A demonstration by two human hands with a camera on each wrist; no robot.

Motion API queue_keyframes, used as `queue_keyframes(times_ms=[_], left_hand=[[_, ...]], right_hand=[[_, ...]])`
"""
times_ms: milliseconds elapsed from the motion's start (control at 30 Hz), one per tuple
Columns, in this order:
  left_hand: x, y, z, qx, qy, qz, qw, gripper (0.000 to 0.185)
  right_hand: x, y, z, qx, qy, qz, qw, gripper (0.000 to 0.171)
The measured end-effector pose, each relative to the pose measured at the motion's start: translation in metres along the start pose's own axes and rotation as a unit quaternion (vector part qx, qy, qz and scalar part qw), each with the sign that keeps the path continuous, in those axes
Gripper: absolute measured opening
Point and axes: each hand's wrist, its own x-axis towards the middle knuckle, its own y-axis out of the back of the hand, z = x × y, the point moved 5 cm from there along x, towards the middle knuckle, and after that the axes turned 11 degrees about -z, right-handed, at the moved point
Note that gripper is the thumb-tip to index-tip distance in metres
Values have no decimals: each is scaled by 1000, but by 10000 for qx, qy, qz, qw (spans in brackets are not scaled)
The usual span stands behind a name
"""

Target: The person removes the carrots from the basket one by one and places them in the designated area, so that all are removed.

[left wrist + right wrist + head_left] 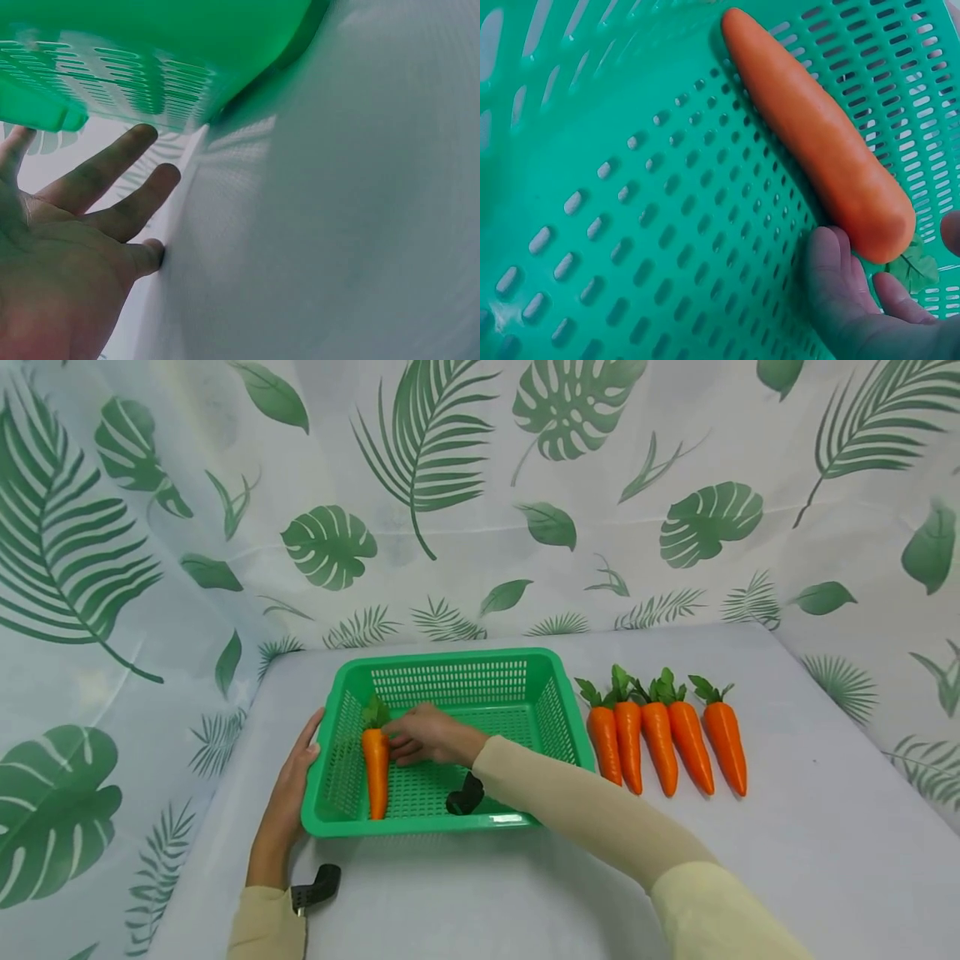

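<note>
A green plastic basket [442, 825] with slotted walls stands on the white table. One orange carrot [377, 777] with green leaves lies inside it, along the left wall. My right hand [431, 737] reaches into the basket beside the carrot's leafy top. In the right wrist view its loosely bent fingers [829, 262] are against the carrot's thick end, and the thumb stands apart from it. On the basket's left outer side rests my left hand [288, 789]. Its fingers [97, 176] are stretched and spread in the left wrist view.
Several more carrots [660, 747] lie in a row to the right of the basket, leaves toward the back. White cloth with green leaf prints [450, 527] hangs behind and beside the table [817, 827]. A black device [318, 887] is on my left wrist.
</note>
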Motion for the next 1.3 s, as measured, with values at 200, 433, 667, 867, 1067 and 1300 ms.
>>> queue_keyframes(times_ms=[200,433,667,867,1067,1300], left_hand=[[-2,0,1,-20,-62,-36,10000,57],[-3,1,0,-12,-157,-81,9998,57],[-4,0,1,-90,-143,-81,9998,58],[-3,-1,1,-2,-86,-53,9999,58],[-2,-1,1,52,-60,-56,10000,59],[-1,-1,1,91,-46,-30,9999,59]], right_hand=[[2,-1,2,191,-22,-4,9998,39],[5,-8,5,446,-127,22,9989,38],[6,-11,5,358,-92,-26,9993,31],[9,-13,5,352,-63,-90,9993,26],[13,-18,6,192,-109,-134,9997,22],[16,-19,7,98,-98,-82,9999,19]])
